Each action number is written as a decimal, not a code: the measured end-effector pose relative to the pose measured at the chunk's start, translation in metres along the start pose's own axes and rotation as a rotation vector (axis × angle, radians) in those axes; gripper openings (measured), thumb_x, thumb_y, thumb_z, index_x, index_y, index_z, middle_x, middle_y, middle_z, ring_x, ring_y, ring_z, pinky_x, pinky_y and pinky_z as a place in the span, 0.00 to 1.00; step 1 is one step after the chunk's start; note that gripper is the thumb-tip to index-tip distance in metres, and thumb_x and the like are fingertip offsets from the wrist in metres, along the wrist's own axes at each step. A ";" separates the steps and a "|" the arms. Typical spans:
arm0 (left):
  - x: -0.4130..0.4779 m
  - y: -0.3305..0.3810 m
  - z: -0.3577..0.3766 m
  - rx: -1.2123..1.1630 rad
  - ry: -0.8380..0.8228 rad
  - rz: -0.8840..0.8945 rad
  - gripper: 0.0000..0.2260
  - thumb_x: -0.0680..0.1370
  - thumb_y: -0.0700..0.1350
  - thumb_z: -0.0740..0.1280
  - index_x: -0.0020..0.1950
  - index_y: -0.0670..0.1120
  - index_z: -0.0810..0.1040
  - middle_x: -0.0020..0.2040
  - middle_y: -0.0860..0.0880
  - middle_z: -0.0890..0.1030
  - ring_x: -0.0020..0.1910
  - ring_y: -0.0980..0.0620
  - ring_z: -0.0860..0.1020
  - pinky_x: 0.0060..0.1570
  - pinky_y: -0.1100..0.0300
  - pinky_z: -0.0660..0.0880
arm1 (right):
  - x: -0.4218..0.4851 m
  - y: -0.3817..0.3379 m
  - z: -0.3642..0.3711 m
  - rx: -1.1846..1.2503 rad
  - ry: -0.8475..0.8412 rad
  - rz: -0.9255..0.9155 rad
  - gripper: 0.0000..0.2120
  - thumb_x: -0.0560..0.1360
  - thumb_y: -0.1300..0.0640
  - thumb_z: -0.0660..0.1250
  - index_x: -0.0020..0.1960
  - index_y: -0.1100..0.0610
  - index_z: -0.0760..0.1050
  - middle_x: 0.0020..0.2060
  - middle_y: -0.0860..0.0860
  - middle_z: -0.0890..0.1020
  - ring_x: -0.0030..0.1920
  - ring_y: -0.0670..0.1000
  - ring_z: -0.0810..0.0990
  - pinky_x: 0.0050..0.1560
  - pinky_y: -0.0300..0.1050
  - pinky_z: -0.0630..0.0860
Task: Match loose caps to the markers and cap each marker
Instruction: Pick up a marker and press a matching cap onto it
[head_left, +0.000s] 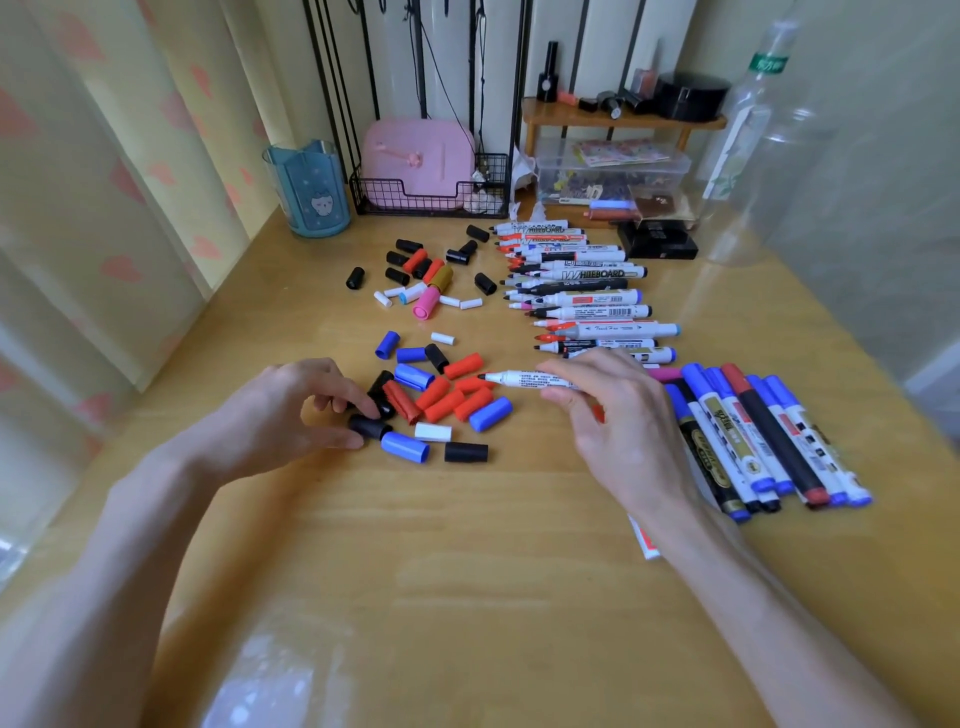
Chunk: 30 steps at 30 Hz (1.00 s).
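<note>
Right hand (613, 415) is curled round an open marker (524, 378), its dark tip pointing left over the near pile of caps (447, 397). Left hand (301, 410) pinches a black cap (370, 427) between thumb and forefinger at the pile's left edge. The cap looks to be resting on the table (467, 571). We judge the step in hand is capping this marker. To do it well, we check the cap colour against the tip and turn the open end toward the tip. Then we line both up on one axis and push straight until it seats. A row of bare markers (576, 283) lies behind, and a capped bunch (769, 441) lies to the right.
</note>
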<state>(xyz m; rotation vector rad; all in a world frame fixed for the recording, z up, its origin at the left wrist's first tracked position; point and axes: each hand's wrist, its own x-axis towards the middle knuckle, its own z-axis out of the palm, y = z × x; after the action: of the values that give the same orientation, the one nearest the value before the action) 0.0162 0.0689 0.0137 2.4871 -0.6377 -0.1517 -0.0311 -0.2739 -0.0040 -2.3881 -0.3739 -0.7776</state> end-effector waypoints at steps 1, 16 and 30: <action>0.001 -0.001 0.002 0.001 0.007 0.001 0.13 0.70 0.51 0.80 0.50 0.66 0.85 0.47 0.58 0.78 0.48 0.54 0.76 0.44 0.61 0.69 | 0.000 0.000 0.000 0.001 -0.004 -0.005 0.11 0.77 0.64 0.75 0.58 0.57 0.86 0.47 0.48 0.84 0.50 0.51 0.79 0.54 0.42 0.74; 0.009 0.050 0.027 -0.263 0.190 0.142 0.06 0.78 0.47 0.75 0.53 0.53 0.82 0.48 0.57 0.86 0.47 0.53 0.84 0.43 0.66 0.75 | -0.002 -0.009 0.002 0.127 -0.026 -0.130 0.10 0.79 0.60 0.74 0.60 0.58 0.85 0.47 0.50 0.82 0.49 0.55 0.78 0.51 0.51 0.75; 0.009 0.074 0.045 -0.282 0.355 0.217 0.12 0.75 0.49 0.76 0.58 0.53 0.86 0.46 0.59 0.86 0.43 0.55 0.83 0.47 0.65 0.78 | -0.004 -0.014 0.005 0.185 -0.058 -0.154 0.11 0.79 0.61 0.74 0.61 0.59 0.85 0.46 0.50 0.82 0.48 0.50 0.78 0.51 0.42 0.74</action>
<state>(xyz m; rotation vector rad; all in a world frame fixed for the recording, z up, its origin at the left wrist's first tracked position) -0.0173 -0.0119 0.0170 2.0877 -0.6745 0.2599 -0.0376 -0.2602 -0.0036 -2.2308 -0.6321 -0.7099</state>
